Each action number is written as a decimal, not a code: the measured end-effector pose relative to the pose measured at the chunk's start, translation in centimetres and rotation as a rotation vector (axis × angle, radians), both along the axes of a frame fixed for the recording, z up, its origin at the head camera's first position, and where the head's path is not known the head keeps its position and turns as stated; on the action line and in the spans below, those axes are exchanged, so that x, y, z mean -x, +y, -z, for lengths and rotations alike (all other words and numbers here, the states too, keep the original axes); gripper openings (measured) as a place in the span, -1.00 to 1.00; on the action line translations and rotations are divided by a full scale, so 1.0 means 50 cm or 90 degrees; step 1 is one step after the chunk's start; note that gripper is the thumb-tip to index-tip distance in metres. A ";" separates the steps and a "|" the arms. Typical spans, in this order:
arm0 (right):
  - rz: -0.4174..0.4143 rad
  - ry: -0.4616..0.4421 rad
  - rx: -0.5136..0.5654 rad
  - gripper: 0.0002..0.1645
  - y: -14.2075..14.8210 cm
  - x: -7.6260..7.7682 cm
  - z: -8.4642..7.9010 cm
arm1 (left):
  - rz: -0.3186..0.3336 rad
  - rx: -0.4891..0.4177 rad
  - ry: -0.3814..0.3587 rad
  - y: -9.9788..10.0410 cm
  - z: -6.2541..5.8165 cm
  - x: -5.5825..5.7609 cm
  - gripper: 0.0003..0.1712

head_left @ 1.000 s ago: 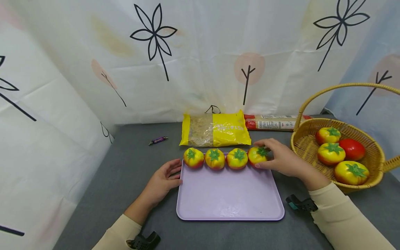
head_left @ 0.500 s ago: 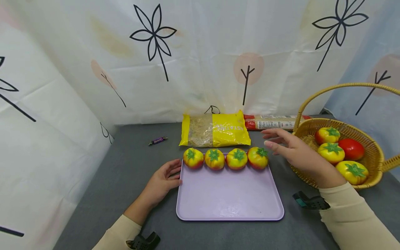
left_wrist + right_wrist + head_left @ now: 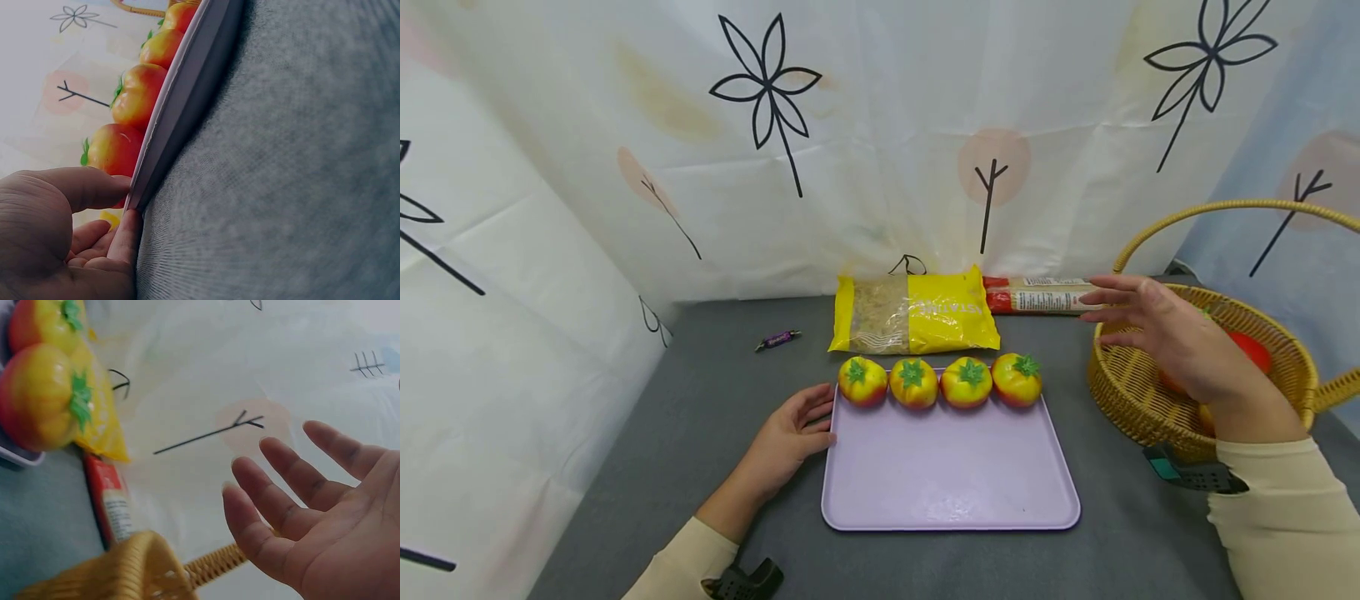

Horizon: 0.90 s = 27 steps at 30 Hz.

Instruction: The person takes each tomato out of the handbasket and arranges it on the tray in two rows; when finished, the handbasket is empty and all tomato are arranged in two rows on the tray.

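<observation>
My left hand (image 3: 788, 435) holds the left edge of a lilac tray (image 3: 951, 483). In the left wrist view its thumb and a finger (image 3: 128, 240) meet at the tray's rim. Along the tray's back edge several yellow-and-red tomatoes (image 3: 966, 383) with green leaf tops sit in a row. My right hand (image 3: 1187, 346) is over the left part of a wicker basket (image 3: 1138, 417), palm towards the left and fingers spread, with nothing in it. Behind that hand a red tomato (image 3: 1251, 350) shows in the basket; other fruit there is mostly hidden.
A yellow pasta bag (image 3: 951, 312) lies behind the tray, with a long red-and-clear packet (image 3: 1045, 296) to its right. Left of the bag lies a small purple wrapped candy (image 3: 777, 340). The basket's tall handle (image 3: 1225, 207) arches up at the right. A white patterned cloth hangs behind the table.
My right hand has let go of the rightmost tomato on the tray and moved right, over the basket. The left hand and the tray stay in place.
</observation>
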State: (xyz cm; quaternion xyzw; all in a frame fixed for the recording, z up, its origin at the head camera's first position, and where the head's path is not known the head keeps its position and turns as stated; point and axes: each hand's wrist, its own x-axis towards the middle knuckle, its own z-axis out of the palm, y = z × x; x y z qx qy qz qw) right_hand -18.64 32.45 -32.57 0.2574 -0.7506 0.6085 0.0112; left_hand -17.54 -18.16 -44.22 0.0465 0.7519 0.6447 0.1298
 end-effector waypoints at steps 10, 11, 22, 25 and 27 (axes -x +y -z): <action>0.030 -0.009 0.027 -0.37 0.088 0.002 0.003 | 0.000 0.008 0.005 0.001 0.001 -0.001 -0.12; 0.026 -0.007 0.031 -0.37 0.097 0.003 0.005 | 0.001 0.008 0.005 0.001 0.001 -0.001 -0.12; 0.081 -0.053 0.130 -0.40 0.166 0.011 0.033 | 0.002 0.006 0.003 0.000 -0.001 -0.002 -0.12; 0.144 -0.072 0.099 -0.43 0.177 0.009 0.038 | 0.002 0.006 0.003 0.000 0.000 -0.002 -0.12; 0.195 -0.078 0.030 -0.46 0.183 0.005 0.041 | 0.002 0.005 0.002 0.001 0.000 -0.002 -0.12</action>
